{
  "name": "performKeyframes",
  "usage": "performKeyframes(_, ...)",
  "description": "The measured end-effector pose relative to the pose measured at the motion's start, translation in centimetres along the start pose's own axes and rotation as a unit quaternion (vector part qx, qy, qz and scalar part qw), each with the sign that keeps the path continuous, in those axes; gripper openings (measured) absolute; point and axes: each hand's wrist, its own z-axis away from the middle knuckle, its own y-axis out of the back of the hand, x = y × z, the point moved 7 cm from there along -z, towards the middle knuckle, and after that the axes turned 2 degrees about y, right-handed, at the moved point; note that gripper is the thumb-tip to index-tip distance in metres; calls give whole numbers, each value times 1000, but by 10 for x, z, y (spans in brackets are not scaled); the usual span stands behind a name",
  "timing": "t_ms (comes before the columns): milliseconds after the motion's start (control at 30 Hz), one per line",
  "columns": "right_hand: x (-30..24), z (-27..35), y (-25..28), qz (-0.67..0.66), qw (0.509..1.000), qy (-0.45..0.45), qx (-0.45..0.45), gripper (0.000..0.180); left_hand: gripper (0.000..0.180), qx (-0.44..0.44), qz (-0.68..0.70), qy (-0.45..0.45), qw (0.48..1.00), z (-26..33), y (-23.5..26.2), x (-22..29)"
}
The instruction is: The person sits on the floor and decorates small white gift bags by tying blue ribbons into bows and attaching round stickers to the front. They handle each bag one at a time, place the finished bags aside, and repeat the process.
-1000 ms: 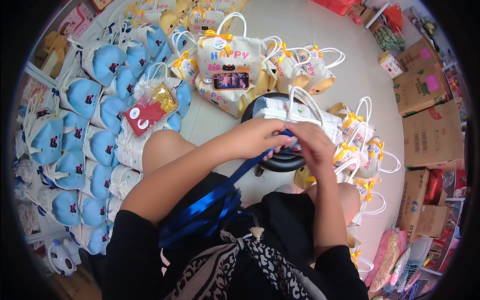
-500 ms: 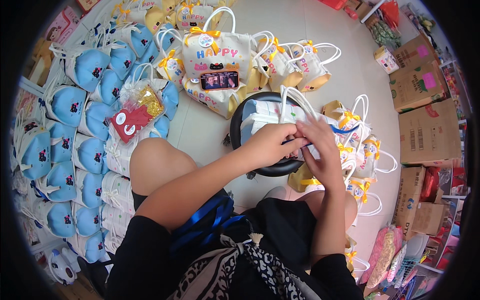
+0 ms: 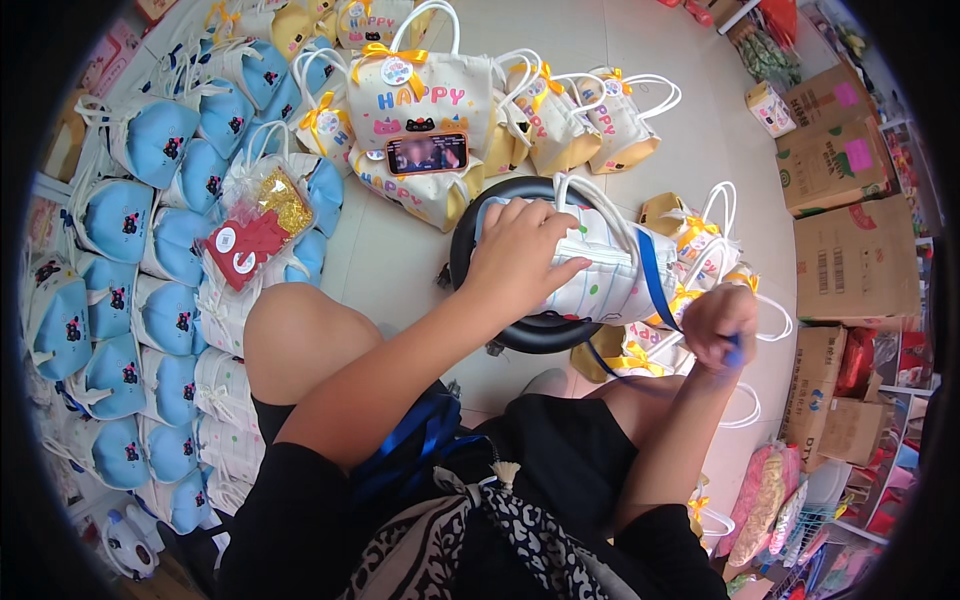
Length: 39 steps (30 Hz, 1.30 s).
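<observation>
A white zippered tote bag (image 3: 605, 270) with pale stripes and coloured dots lies on its side on a round black stool (image 3: 545, 338) between my knees. My left hand (image 3: 525, 250) rests on it with fingers spread and thumb apart. A blue ribbon (image 3: 654, 278) passes by the bag's white rope handles (image 3: 600, 205) and runs taut to the right. Its end is in my right hand (image 3: 722, 322), a closed fist slightly blurred by motion, off the bag's right side. More blue ribbons (image 3: 415, 430) lie on my lap.
Blue tote bags (image 3: 125, 225) are stacked at the left, with a clear packet of red and gold pieces (image 3: 245, 250) on them. Yellow-bowed bags (image 3: 425, 90) stand ahead, a phone (image 3: 427, 153) leaning there. Cardboard boxes (image 3: 855, 265) line the right.
My hands were together at the bag's handles; now they are apart. The right has pulled the blue ribbon right and towards me, while the left has settled flat on the bag.
</observation>
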Motion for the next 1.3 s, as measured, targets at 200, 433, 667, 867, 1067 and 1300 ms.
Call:
performKeyframes(200, 25, 6, 33, 426, 834, -284, 204, 10, 48, 24, -18, 35, 999, 1, -6, -10)
performKeyframes(433, 67, -28, 12, 652, 737, -146, 103, 16, 53, 13, 82, 58, 995, -4, -9, -21)
performKeyframes(667, 85, -38, 5, 641, 749, -79, 151, 17, 45, -11, 255, 56, 965, -7, -11, -20)
performKeyframes(867, 101, -33, 22, 559, 788, -96, 240, 17, 31, -36, 296, 108, 948, -11, -5, -23)
performKeyframes(1067, 102, -33, 20, 549, 791, -100, 253, 15, 31, -81, 401, 155, 899, -10, -21, -34)
performKeyframes(1300, 93, -25, 24, 556, 782, -175, 222, 15, 26, 2, 506, 319, 801, -3, -1, -62)
